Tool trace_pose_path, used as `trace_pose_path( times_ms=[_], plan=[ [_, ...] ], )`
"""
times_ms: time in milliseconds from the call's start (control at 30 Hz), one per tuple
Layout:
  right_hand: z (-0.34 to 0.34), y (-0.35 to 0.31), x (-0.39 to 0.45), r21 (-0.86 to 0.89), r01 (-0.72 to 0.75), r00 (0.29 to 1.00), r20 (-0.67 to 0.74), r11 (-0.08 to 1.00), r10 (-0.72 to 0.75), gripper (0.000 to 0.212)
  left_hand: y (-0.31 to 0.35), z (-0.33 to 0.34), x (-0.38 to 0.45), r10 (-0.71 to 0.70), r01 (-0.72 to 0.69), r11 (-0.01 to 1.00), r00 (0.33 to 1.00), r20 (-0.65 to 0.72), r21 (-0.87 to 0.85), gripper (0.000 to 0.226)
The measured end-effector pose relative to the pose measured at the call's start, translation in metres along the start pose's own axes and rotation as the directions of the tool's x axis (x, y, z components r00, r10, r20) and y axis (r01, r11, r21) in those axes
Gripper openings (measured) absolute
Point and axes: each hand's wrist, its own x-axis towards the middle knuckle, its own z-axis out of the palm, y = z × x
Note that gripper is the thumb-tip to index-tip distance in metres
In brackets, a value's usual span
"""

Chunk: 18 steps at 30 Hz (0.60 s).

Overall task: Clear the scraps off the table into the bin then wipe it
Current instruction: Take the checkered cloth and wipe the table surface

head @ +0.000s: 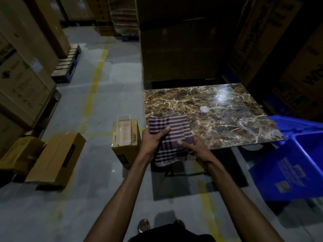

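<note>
Head view shows my left hand [151,139] and right hand [195,147] both gripping a striped cloth [172,137], thumbs pressed on top, its far part lying on the near left corner of the marble-patterned surface [227,116] while the rest hangs off the edge. A round sticker [204,109] sits mid-surface, and a blue bin [297,165] stands just right of it.

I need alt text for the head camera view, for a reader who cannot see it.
Two hands, left hand and right hand, hold a striped cloth at the near corner of a marble-patterned table. A blue bin stands to the right, cardboard boxes to the left.
</note>
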Motion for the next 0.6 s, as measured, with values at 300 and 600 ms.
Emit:
trace_pose_path(
  times_ms=[300,600],
  plan=[
    [0.016,0.041,-0.017,0.059,-0.006,0.955,-0.297,0.998,0.024,0.019,-0.058,-0.024,-0.034,-0.191,0.194,0.978,0.981,0.046,-0.08,0.048],
    [0.005,0.08,-0.03,0.206,-0.272,0.937,-0.166,0.94,0.308,0.021,-0.105,-0.036,-0.051,-0.271,0.28,0.957,0.957,-0.108,0.081,0.041]
  ],
)
